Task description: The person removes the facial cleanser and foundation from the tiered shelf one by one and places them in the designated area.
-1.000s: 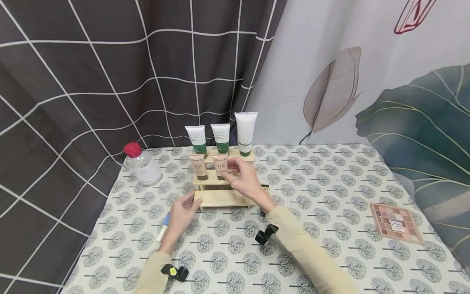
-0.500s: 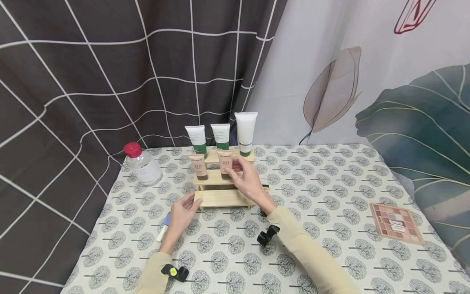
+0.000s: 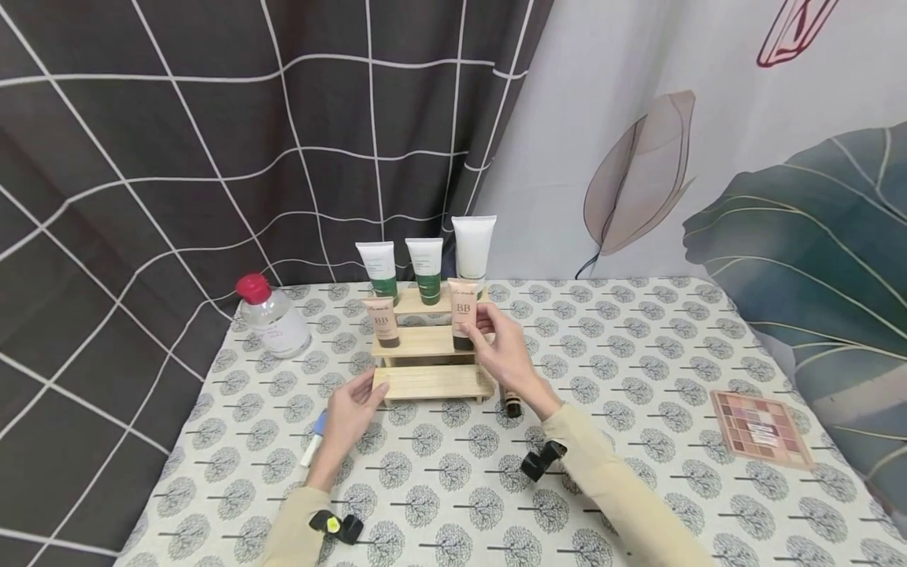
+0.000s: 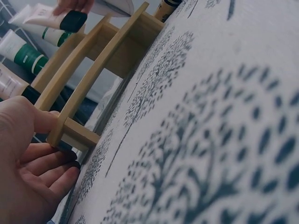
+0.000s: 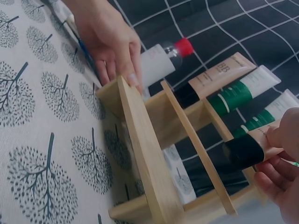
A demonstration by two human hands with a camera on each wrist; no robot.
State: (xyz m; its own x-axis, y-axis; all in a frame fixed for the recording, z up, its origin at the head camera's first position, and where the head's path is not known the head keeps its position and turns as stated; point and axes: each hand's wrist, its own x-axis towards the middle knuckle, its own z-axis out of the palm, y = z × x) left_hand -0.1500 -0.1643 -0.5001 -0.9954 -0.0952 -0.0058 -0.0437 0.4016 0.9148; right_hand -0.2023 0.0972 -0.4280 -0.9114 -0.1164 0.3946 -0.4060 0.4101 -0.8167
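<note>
A three-tier wooden rack point(image 3: 432, 382) stands on the patterned cloth. My left hand point(image 3: 354, 409) grips the left end of its lowest tier, thumb on top and fingers beneath. In my right hand point(image 3: 507, 350) a BB cream tube point(image 3: 464, 303) is pinched by its side, upright, its dark cap point(image 5: 242, 151) over the right end of the middle tier. A matching BB cream tube point(image 3: 383, 321) stands on that tier's left end. Behind, on the top tier, are two green-and-white tubes point(image 3: 378, 261) and a taller white tube point(image 3: 473, 242), its lower part overlapped by the held tube.
A clear bottle with a red cap point(image 3: 276, 323) stands to the rack's left. A blue-and-white item point(image 3: 312, 441) lies by the left forearm, a dark cylindrical item point(image 3: 512, 403) right of the rack. An eyeshadow palette point(image 3: 762, 429) lies far right. Curtains point(image 3: 312, 118) hang behind.
The right hand has lifted the BB cream tube slightly and carried it right, from mid-tier to the right end. More of the dark cylinder shows. The left hand stays at the rack.
</note>
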